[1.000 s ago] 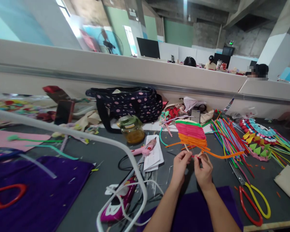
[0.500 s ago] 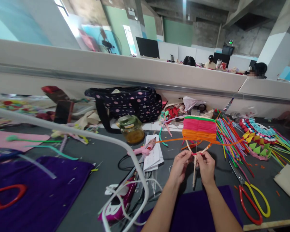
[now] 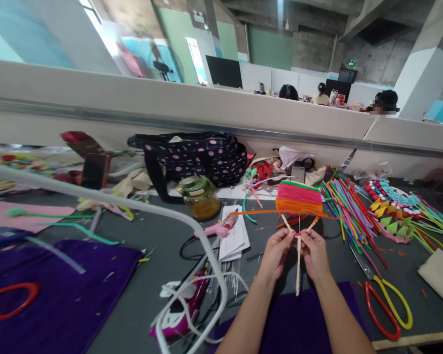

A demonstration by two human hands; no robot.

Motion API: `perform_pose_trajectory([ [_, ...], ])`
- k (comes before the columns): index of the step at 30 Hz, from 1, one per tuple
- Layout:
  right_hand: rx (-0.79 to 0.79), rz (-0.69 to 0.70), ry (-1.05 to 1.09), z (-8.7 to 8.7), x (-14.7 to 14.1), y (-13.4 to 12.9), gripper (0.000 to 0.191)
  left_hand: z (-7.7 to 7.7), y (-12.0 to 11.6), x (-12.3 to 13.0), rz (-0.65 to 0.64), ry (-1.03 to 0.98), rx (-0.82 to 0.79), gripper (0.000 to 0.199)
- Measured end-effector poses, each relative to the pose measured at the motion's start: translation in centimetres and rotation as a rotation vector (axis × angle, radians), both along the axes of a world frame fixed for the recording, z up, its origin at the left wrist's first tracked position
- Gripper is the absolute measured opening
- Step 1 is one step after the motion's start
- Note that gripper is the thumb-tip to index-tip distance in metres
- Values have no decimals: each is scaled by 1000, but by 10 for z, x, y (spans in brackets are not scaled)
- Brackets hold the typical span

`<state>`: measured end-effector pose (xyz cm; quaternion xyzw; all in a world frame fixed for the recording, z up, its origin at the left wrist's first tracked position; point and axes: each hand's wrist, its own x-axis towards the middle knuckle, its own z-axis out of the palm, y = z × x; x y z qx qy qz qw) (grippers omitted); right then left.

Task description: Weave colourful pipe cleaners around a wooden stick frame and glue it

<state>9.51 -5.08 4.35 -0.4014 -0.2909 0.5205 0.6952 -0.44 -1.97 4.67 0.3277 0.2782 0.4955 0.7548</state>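
Observation:
Both hands hold a Y-shaped frame [image 3: 298, 273] wrapped in cream material, upright over the table. Across its two upper arms sits a woven panel [image 3: 299, 196] of fuzzy strands in green, pink and orange. Long orange strands [image 3: 254, 212] stick out from the panel's lower edge, mainly to the left. My left hand [image 3: 276, 250] pinches the left side of the fork between thumb and fingers. Opposite it, my right hand [image 3: 315, 250] pinches the right side. A short pink-red strand lies across the fork between the fingertips; its ends are hidden.
Scissors [image 3: 382, 305] with red and yellow handles lie right of my forearm. Behind them spreads a bundle of coloured pipe cleaners [image 3: 350, 209]. Left are a pink glue gun [image 3: 219, 228], a lidded glass jar [image 3: 201, 199], a dotted bag [image 3: 206, 157] and a white tube [image 3: 206, 246] arching across.
The panel has turned slightly and its orange strands have shifted left, their right end reaching less far. The lower stem shows more plainly. Both hands keep their pinch at the fork.

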Motion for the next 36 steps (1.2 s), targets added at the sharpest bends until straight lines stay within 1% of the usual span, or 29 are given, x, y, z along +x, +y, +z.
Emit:
perform_pose_trajectory([
  [5,-19,93,37,0,-3,-2,19,1,-2,0,-23,-50,34,25],
  [7,-9,105,67,1,-3,-2,18,0,-2,1,-15,-57,25,25],
  [9,10,79,81,2,-2,-2,17,-1,-1,2,-12,-59,11,26],
  [11,29,23,58,2,1,0,17,-3,0,4,-19,-65,-2,29],
  [15,52,-76,-78,-3,7,4,18,-4,1,8,-25,-25,-18,37],
  [18,58,-80,-208,-8,10,5,19,-4,-1,9,10,41,13,33],
  [20,45,-56,-239,-11,11,6,22,-4,-2,8,39,65,39,29],
  [24,-20,-38,-130,-13,13,7,31,-9,0,7,93,109,49,27],
  [27,-44,-76,-115,-14,15,9,31,-13,2,8,121,135,41,27],
  [33,-45,-126,-274,-18,18,11,26,-13,1,10,113,129,8,27],
  [36,-14,-149,-329,-20,20,12,25,-11,0,10,69,95,-31,30],
])
